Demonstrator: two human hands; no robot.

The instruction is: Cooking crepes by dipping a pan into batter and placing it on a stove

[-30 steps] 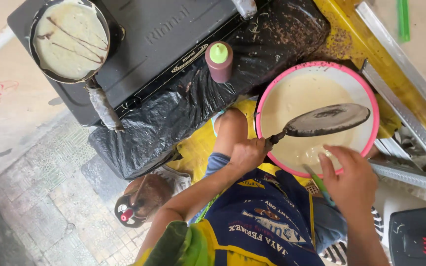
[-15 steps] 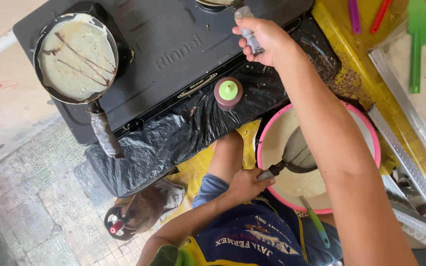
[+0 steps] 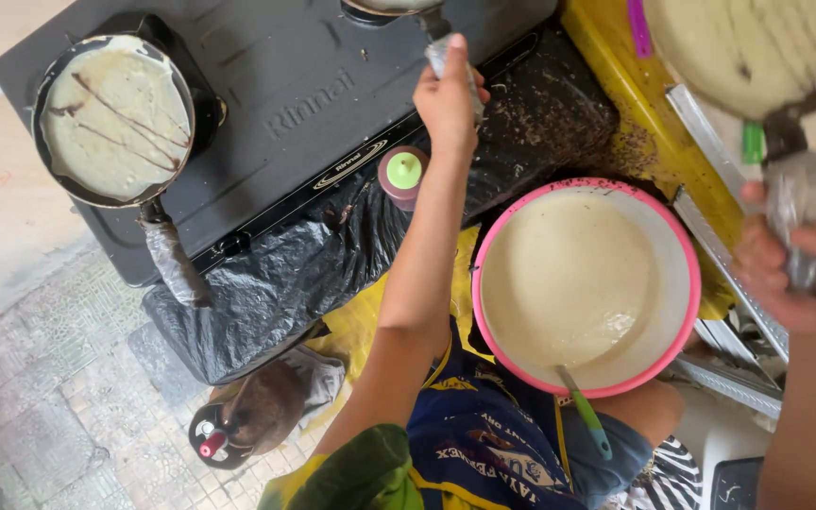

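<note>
Stove (image 3: 314, 104), black, two burners, widest thing in view, lies under and beside the left hand (image 3: 448, 104). Black plastic sheet (image 3: 276, 283) is spread below it, running under the left forearm. Pink-rimmed basin (image 3: 682, 246) holds pale batter (image 3: 559, 274) and sits between the two grips, below the left hand and just left of the right hand (image 3: 795, 283). Yellow board (image 3: 635, 104) runs between the left hand and the raised pan.

Raised pan (image 3: 739, 47) is up directly above the right grip, its pale batter-coated face toward the camera. The right hand is closed tight round that pan's wrapped handle (image 3: 800, 227), fingers curled over it.

Crepe pan (image 3: 115, 118) sits on the stove well to the left of the left grip, with a pale crepe with dark streaks in it, nobody touching it.

Rear pan (image 3: 384, 5) is only a sliver at the top edge, just above the left grip. The left hand is wrapped closed on this pan's foil-wrapped handle (image 3: 441, 52), arm stretched out over the stove.

Brown bottle (image 3: 402, 178) with a green cap stands just below the left hand, near the wrist, not touching. Green spoon handle (image 3: 586, 416) sticks out of the basin's near rim, well below both grips.
</note>
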